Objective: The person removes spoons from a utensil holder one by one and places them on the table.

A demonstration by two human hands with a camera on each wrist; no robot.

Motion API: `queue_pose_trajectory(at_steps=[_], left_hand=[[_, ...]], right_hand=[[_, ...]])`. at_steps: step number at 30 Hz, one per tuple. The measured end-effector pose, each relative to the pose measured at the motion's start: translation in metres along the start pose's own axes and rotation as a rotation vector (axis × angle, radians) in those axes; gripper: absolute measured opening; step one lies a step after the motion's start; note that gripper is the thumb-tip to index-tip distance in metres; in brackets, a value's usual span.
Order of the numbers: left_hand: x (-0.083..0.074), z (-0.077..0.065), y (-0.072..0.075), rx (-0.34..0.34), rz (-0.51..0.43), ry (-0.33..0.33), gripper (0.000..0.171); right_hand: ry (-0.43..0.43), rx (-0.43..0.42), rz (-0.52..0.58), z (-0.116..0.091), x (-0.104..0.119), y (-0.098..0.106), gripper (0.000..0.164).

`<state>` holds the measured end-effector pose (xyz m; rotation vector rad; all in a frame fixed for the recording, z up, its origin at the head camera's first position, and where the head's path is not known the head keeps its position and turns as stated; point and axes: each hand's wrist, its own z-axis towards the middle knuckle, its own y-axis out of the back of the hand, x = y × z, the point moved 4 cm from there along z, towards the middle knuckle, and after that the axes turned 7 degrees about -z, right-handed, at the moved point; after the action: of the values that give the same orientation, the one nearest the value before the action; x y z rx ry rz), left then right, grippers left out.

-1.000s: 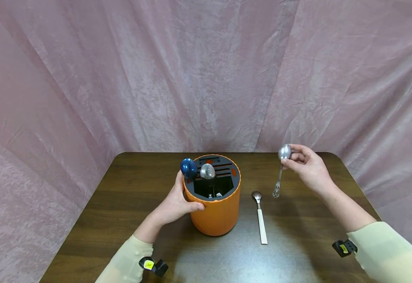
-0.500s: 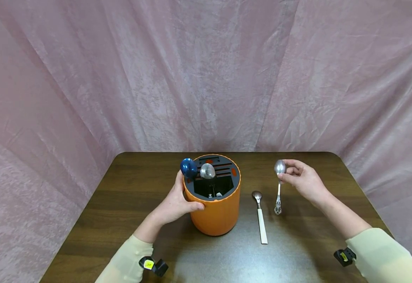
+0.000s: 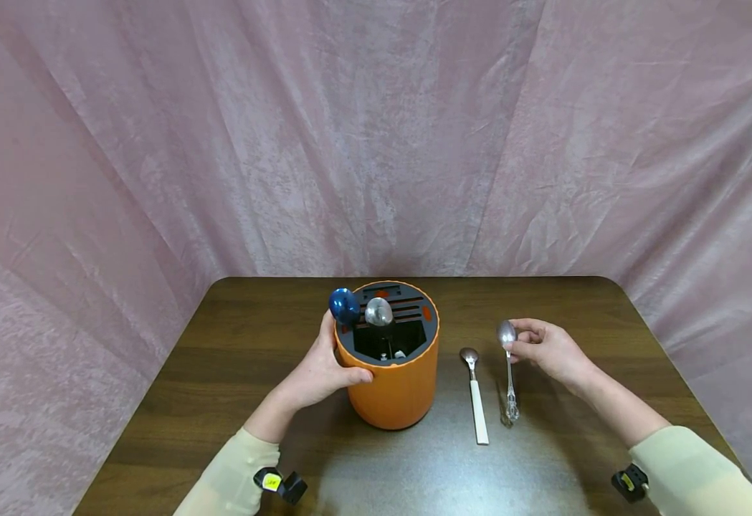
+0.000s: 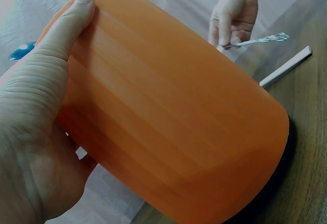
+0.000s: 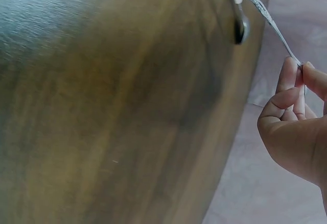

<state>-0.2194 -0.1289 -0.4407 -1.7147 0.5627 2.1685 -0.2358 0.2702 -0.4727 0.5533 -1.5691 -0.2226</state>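
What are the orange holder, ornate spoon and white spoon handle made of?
Orange holder: probably satin plastic, given its even colour and soft sheen, though coated metal is possible.
Ornate spoon: apparently polished silvery metal, judging by its reflections.
White spoon handle: smooth and opaque, perhaps plastic or painted metal.

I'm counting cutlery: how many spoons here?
4: blue spoon and silver spoon in the holder, white-handled spoon on the table, ornate spoon in the right hand. The holder may hide more.
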Motion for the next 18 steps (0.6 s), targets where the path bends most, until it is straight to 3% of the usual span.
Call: queue_pose_trajectory(at_steps=[18], left_hand=[[-0.001, 0.001, 0.000, 0.001, -0.008, -0.022, 0.118]], right_hand=[[-0.053, 0.067, 0.037, 0.001, -0.029, -0.024, 0.060]])
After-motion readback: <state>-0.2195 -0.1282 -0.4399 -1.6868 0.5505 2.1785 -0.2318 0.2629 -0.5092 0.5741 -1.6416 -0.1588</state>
